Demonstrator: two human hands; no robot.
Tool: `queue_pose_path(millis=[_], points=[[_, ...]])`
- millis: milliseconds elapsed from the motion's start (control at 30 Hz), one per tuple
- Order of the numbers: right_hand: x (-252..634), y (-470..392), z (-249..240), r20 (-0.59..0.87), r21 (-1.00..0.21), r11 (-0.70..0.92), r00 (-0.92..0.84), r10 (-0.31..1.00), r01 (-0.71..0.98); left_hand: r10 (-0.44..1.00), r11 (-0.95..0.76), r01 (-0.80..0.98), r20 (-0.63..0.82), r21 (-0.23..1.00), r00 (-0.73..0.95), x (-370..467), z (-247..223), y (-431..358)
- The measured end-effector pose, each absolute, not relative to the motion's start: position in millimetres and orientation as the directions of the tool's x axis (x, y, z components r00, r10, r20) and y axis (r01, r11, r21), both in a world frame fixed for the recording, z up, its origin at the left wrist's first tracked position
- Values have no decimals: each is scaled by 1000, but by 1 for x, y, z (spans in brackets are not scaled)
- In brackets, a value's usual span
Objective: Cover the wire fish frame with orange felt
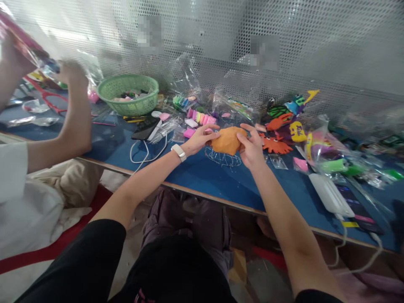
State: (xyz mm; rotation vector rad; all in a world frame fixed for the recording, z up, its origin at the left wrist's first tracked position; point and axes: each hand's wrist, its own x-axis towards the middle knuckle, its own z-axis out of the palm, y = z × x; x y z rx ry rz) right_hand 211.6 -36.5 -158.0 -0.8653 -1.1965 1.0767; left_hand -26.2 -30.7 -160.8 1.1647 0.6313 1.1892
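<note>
A flattened orange lump of modelling clay (227, 141) is held up between my two hands, just over the blue table. My left hand (202, 139) pinches its left edge between thumb and fingers, and a pale band circles that wrist. On the opposite edge my right hand (251, 147) grips the clay with the thumb on its near face. Below the clay lies a wire frame (223, 158), bent into a rounded, open shape and partly covered by it. An orange-red crab-like clay figure (277, 145) sits just right of my right hand.
A green basket (128, 94) stands at the back left. Pink and yellow clay pieces (202, 117) lie behind my left hand. A white power bank (331, 195) and a phone (358, 206) with cables rest at right. A co-worker's arm (74, 109) reaches over the table's left end.
</note>
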Motion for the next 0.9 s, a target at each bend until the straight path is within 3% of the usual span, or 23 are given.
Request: queue_pose_path(millis=[233, 467, 633, 900], points=[[211, -32, -165, 278, -949, 282, 48, 959, -143, 931, -162, -386, 270, 908, 245, -26, -165, -24], [211, -33, -164, 254, -953, 262, 69, 965, -154, 857, -427, -169, 457, 888, 239, -29, -175, -13], [209, -34, -163, 223, -953, 235, 84, 971, -190, 784, -530, -59, 516, 846, 346, -31, -183, -13], [211, -34, -163, 248, -958, 253, 56, 967, -137, 659, -744, 216, 640, 632, 395, -28, -189, -13]])
